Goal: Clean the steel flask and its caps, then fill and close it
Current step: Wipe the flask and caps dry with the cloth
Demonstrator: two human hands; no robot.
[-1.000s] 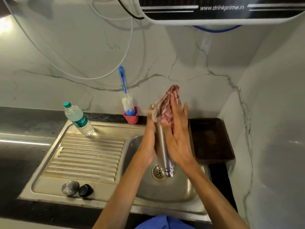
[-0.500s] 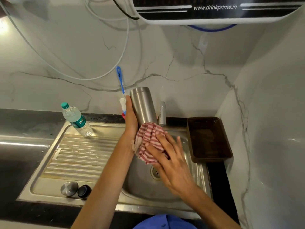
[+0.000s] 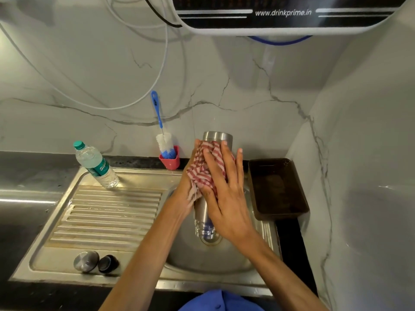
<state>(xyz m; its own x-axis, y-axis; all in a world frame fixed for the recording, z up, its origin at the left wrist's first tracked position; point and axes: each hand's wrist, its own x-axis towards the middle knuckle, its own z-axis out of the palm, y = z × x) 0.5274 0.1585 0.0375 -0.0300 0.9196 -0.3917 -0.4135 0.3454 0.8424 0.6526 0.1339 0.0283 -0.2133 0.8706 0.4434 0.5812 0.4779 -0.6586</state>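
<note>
While hands wipe flask (image 3: pixel 217 137): caps (image 3: pixel 86 261), bottle (image 3: pixel 96 164) left.

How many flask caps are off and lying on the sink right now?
2. A steel cap and a black cap sit side by side on the sink's front left edge, below the draining ridges. None visible elsewhere.

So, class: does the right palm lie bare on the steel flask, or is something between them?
The red striped cloth lies between the right hand and the flask; the left hand grips the far side.
</note>
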